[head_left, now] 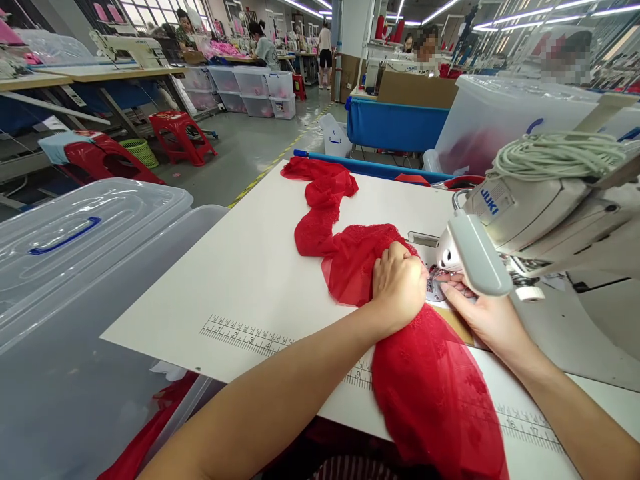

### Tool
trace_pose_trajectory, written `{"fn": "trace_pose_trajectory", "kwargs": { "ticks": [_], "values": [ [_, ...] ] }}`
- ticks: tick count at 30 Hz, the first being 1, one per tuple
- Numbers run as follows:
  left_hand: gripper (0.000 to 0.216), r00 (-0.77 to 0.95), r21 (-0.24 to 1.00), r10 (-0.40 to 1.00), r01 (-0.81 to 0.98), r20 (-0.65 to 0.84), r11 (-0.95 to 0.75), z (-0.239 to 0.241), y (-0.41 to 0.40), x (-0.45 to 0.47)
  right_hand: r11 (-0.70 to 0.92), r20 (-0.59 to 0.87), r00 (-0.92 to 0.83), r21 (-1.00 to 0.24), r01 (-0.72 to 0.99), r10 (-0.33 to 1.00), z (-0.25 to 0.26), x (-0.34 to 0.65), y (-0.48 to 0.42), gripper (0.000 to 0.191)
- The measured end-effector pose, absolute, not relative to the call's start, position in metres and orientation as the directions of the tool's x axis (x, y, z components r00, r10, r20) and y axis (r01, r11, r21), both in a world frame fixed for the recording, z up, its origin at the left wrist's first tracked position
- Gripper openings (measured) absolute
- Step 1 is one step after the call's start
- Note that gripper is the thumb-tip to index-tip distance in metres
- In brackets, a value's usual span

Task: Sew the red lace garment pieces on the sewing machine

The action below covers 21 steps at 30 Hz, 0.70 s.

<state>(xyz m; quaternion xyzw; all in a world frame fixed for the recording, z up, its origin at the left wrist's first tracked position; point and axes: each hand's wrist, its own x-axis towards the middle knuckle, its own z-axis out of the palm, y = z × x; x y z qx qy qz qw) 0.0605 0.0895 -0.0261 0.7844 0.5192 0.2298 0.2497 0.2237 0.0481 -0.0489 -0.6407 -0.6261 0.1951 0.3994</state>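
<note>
Lying under left hand | red fabric | trailing far and near

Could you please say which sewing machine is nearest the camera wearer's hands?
The foreground JUKI sewing machine, pale green cord coiled on top; others stand farther back.

Grey floor, yellow-striped tape; red stools left; gridded windows; ceiling tubes lit.

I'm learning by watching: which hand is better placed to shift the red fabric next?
Probably the left hand: it rests on top of the red fabric. The right hand has its fingers close in at the sewing machine, their hold unclear.
</note>
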Motion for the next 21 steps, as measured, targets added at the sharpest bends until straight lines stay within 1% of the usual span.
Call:
{"fn": "trace_pose_trajectory", "kwargs": {
  "ticks": [2,6,9,13,21],
  "values": [
    [0.016,0.353,0.631,0.930,0.700,0.100,-0.334,-0.0266,0.0897,0.0605,0.111,0.251,0.130,-0.756,0.645,0.959,-0.0488,0.2234,0.0484,0.017],
    [0.017,0.340,0.641,0.935,0.697,0.097,-0.320,-0.0271,0.0900,0.0608,0.108,0.231,0.114,-0.764,0.636,0.966,-0.0483,0.2223,0.0487,0.023],
    [0.018,0.330,0.651,0.940,0.694,0.090,-0.306,-0.0269,0.0897,0.0609,0.113,0.239,0.121,-0.772,0.625,0.964,-0.0494,0.2225,0.0484,0.020],
    [0.019,0.334,0.656,0.939,0.690,0.085,-0.306,-0.0255,0.0890,0.0609,0.132,0.264,0.121,-0.767,0.628,0.957,-0.0531,0.2244,0.0480,0.021],
    [0.017,0.347,0.661,0.934,0.683,0.081,-0.311,-0.0260,0.0878,0.0600,0.116,0.250,0.128,-0.770,0.627,0.960,-0.0531,0.2241,0.0478,0.024]
  ]
}}
